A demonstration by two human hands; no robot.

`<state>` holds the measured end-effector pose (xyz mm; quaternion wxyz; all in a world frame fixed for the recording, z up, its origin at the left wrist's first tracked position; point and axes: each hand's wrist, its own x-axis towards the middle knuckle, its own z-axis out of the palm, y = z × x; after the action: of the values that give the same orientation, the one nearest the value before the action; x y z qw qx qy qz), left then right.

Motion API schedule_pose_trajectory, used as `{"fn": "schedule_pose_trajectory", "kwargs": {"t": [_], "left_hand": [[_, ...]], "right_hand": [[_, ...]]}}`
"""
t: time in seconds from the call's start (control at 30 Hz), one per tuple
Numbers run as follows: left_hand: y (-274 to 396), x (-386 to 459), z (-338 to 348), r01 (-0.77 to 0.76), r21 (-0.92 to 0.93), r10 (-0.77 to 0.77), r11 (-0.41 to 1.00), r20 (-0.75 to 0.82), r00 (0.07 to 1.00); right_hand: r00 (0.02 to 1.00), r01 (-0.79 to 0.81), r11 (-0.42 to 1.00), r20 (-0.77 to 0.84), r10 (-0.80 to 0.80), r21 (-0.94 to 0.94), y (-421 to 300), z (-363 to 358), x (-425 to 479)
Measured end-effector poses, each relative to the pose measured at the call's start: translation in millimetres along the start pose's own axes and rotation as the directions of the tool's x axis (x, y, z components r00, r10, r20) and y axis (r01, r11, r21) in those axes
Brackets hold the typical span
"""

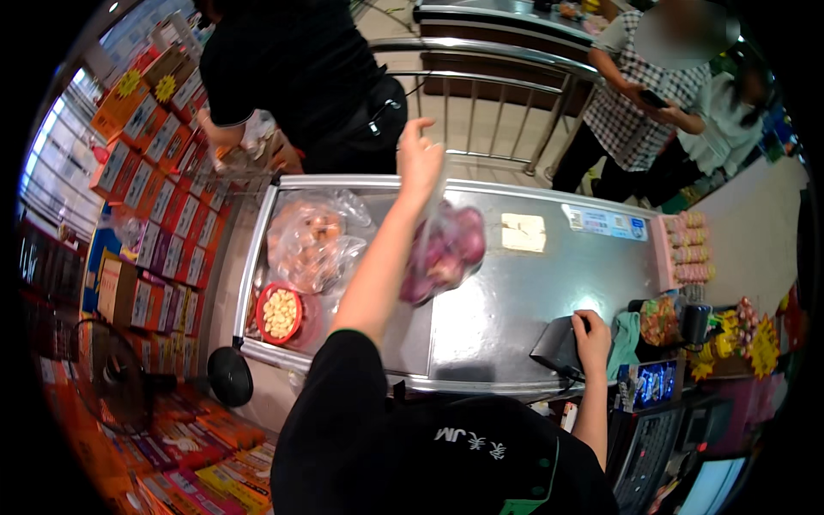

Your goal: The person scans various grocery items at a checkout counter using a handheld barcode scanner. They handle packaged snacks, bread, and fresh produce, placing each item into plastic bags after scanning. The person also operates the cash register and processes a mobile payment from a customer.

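Observation:
My left hand [421,158] reaches over the far edge of the metal-topped counter [489,322], gripping the top of a clear plastic bag of red onions [450,248]. The bag hangs below the hand, blurred; whether it touches the counter I cannot tell. My right hand [592,341] rests against a black box-shaped device [557,344] near the counter's front edge. To the left of my forearm lie clear plastic bags with round orange-brown items [306,241]. Closer to me stands a red round container [298,318] of small pale pieces, perhaps peeled garlic cloves.
Stacked cartons [161,199] line the left side, and a fan [112,376] stands nearer. Beyond the counter, a person in black [302,84] bends beside a metal railing [489,119]. At right are a pink display rack [663,254], a green cloth [624,341] and a keyboard [644,450].

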<state>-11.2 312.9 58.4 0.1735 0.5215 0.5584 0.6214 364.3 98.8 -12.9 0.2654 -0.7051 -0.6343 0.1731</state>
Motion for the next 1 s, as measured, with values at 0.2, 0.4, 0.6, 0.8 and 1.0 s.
{"fn": "schedule_pose_trajectory", "kwargs": {"t": [0.2, 0.4, 0.6, 0.8, 1.0], "left_hand": [[-30.2, 6.6, 29.4, 0.028, 0.034, -0.03, 0.999, 0.054, 0.998], [-44.9, -40.4, 1.1, -0.129, 0.217, 0.14, 0.968, -0.034, 0.99], [-34.0, -124.1, -36.0, 0.039, 0.184, -0.019, 0.982, -0.109, 0.994], [-27.2, -209.5, -13.0, 0.014, 0.135, -0.07, 0.991, 0.422, 0.904], [-22.4, -262.6, 8.4, -0.129, 0.083, -0.058, 0.988, 0.98, 0.188]], "right_hand": [[1.0, 0.001, 1.0, -0.013, -0.001, 0.026, -6.7, 0.4, 3.8], [1.0, -0.02, 1.0, -0.018, 0.021, 0.01, -5.5, 0.7, 2.5], [0.998, 0.051, 0.997, -0.043, -0.053, -0.05, -6.1, 0.8, 1.6], [0.993, 0.082, 0.994, -0.079, -0.087, -0.065, -3.0, 0.0, 3.1], [0.996, 0.07, 0.993, -0.055, -0.076, -0.098, 5.6, 3.6, 0.9]]}}
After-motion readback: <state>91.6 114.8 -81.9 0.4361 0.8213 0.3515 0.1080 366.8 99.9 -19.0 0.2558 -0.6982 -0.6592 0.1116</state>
